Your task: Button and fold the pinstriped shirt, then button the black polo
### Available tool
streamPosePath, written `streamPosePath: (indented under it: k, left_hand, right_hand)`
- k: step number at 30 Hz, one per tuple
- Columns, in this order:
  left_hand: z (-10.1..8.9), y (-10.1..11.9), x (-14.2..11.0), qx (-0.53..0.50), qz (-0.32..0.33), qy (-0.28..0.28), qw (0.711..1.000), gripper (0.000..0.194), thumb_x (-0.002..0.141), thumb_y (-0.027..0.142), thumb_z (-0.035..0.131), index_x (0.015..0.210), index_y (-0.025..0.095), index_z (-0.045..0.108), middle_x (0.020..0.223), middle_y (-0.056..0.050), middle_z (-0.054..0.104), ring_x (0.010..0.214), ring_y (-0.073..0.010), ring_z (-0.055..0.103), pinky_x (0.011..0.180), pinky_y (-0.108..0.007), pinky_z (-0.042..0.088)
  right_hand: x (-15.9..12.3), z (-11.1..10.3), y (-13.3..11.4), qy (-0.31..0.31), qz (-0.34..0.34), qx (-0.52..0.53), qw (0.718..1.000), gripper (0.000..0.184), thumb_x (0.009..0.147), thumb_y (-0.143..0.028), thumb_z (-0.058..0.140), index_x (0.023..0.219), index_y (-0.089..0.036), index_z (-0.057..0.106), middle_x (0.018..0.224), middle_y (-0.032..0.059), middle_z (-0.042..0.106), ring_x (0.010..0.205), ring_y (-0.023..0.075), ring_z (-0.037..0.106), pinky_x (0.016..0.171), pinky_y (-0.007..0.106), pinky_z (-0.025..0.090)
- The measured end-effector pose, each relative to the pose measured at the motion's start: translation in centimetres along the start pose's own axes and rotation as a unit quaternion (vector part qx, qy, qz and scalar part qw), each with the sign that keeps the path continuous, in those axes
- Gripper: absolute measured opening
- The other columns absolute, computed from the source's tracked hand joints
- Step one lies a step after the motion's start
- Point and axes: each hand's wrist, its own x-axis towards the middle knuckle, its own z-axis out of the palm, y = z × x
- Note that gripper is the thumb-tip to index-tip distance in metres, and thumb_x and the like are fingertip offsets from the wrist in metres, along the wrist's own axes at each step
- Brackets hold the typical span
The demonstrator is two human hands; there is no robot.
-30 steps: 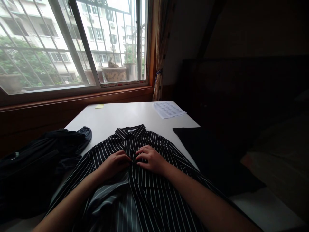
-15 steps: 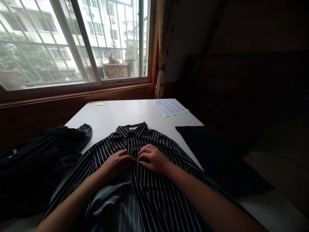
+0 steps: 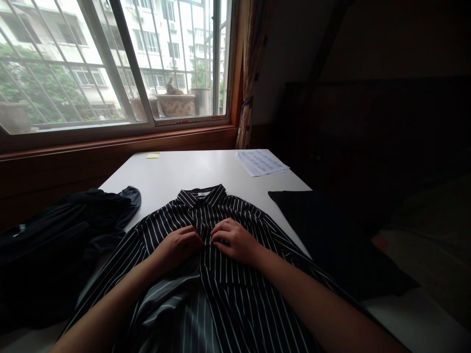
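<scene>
A black shirt with white stripes (image 3: 235, 274) lies face up on the white table, its collar pointing away from me. Below the chest its front parts, and the paler inner side shows. My left hand (image 3: 181, 245) is closed at the front edge of the shirt, fingertips curled into the cloth near the middle. Just across from it, my right hand (image 3: 233, 240) has its fingers bent and pinched on the other front edge. The fingertips of both hands meet the placket a small gap apart. Any button between them is too small or dark to make out.
Dark crumpled clothing (image 3: 55, 245) lies at the left, and a flat dark cloth (image 3: 331, 240) covers the table's right side. At the far end of the white table (image 3: 191, 166) are printed papers (image 3: 262, 163) and a yellow sticky note (image 3: 152, 155). A barred window stands behind.
The view has tilted down and shifted slightly, so everything appears a little changed in place. Both hands stay at the shirt's placket, with only small finger movements.
</scene>
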Motion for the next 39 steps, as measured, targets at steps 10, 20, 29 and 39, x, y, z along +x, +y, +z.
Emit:
streamPosePath:
  k: [10, 20, 29, 39]
  left_hand:
    - [0.1, 0.0, -0.1, 0.014, -0.02, -0.002, 1.0, 0.011, 0.09, 0.031, 0.067, 0.095, 0.021, 0.068, 0.091, -0.002, 0.06, 0.076, -0.0136, 0.059, 0.067, -0.024, 0.049]
    - [0.1, 0.2, 0.0, 0.044, 0.0, -0.001, 0.999, 0.006, 0.088, 0.024, 0.067, 0.093, 0.02, 0.068, 0.089, -0.003, 0.06, 0.08, -0.0151, 0.059, 0.069, -0.025, 0.048]
    - [0.2, 0.1, 0.1, 0.047, -0.002, -0.003, 0.999, 0.008, 0.091, 0.023, 0.064, 0.086, 0.019, 0.069, 0.088, -0.003, 0.061, 0.079, -0.0144, 0.059, 0.068, -0.024, 0.048]
    - [0.4, 0.2, 0.0, 0.072, -0.006, 0.005, 0.997, 0.004, 0.09, 0.022, 0.065, 0.091, 0.02, 0.067, 0.088, -0.002, 0.061, 0.08, -0.015, 0.059, 0.069, -0.025, 0.048]
  right_hand:
    - [0.0, 0.0, 0.1, 0.0, -0.006, -0.011, 1.0, 0.011, 0.093, -0.027, 0.063, 0.1, -0.024, 0.071, 0.109, 0.0038, 0.07, 0.112, 0.023, 0.056, 0.099, 0.043, 0.043]
    - [0.1, 1.2, -1.4, 0.021, -0.028, -0.055, 0.998, 0.017, 0.093, -0.031, 0.065, 0.106, -0.023, 0.071, 0.102, 0.0038, 0.071, 0.099, 0.0222, 0.057, 0.093, 0.041, 0.044]
    - [0.2, 1.8, -1.0, 0.029, -0.011, -0.052, 0.998, 0.014, 0.09, -0.031, 0.069, 0.101, -0.024, 0.075, 0.097, 0.0032, 0.07, 0.093, 0.0206, 0.056, 0.086, 0.037, 0.048]
    - [0.1, 1.7, -0.5, 0.026, -0.055, -0.08, 0.995, 0.015, 0.094, -0.03, 0.063, 0.101, -0.024, 0.075, 0.096, 0.0044, 0.069, 0.09, 0.0202, 0.056, 0.084, 0.038, 0.047]
